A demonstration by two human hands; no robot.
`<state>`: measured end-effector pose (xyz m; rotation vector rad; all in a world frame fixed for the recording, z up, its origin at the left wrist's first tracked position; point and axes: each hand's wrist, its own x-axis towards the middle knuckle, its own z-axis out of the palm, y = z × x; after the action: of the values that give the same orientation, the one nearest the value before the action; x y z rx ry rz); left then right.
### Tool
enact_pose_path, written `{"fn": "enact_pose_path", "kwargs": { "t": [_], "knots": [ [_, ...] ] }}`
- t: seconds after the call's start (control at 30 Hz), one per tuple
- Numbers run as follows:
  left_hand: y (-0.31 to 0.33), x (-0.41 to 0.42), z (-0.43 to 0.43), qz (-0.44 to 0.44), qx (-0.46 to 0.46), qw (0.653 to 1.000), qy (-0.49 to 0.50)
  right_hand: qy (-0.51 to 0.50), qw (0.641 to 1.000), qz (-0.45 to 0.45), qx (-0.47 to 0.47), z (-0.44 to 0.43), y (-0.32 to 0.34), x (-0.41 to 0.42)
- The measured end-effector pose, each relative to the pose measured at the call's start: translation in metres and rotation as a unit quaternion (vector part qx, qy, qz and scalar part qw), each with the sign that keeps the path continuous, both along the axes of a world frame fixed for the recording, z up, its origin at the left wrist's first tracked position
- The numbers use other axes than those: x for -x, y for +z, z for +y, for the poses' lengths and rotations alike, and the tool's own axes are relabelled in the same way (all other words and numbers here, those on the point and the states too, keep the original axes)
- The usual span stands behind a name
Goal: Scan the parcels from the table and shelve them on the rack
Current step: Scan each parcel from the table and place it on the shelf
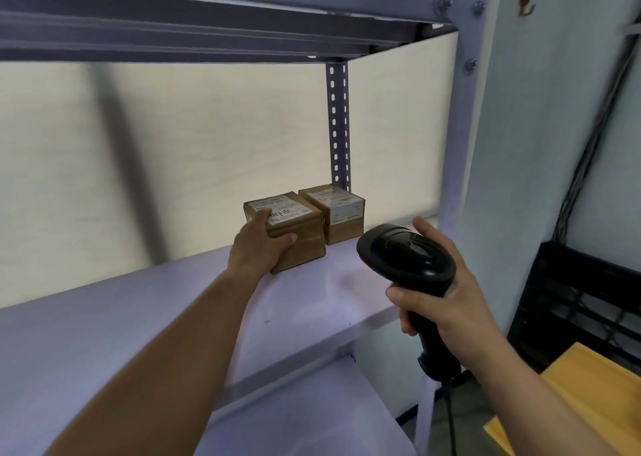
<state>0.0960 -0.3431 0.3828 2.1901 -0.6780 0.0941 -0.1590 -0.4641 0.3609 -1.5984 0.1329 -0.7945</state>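
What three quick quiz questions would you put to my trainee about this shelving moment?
1. True or false: the left hand grips the nearer parcel on the shelf.
2. What does the right hand hold? A) a tape roll B) the black scanner C) a parcel
3. Fill in: counting the farther parcel, the shelf bears ___ parcels.
Key: 1 true; 2 B; 3 two.
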Motion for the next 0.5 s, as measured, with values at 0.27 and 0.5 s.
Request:
{"fn": "enact_pose_path", "kwargs": {
  "t": [0.27, 0.5],
  "knots": [
    [0.003, -0.020, -0.019, -0.003, -0.004, 1.000, 0.003, -0.030, 1.000, -0.006, -0.005, -0.006, -0.002, 0.006],
    [0.008, -0.017, -0.015, 0.022, -0.035, 0.999, 0.013, -0.035, 0.999, -0.003, 0.011, -0.007, -0.004, 0.024]
  ]
}}
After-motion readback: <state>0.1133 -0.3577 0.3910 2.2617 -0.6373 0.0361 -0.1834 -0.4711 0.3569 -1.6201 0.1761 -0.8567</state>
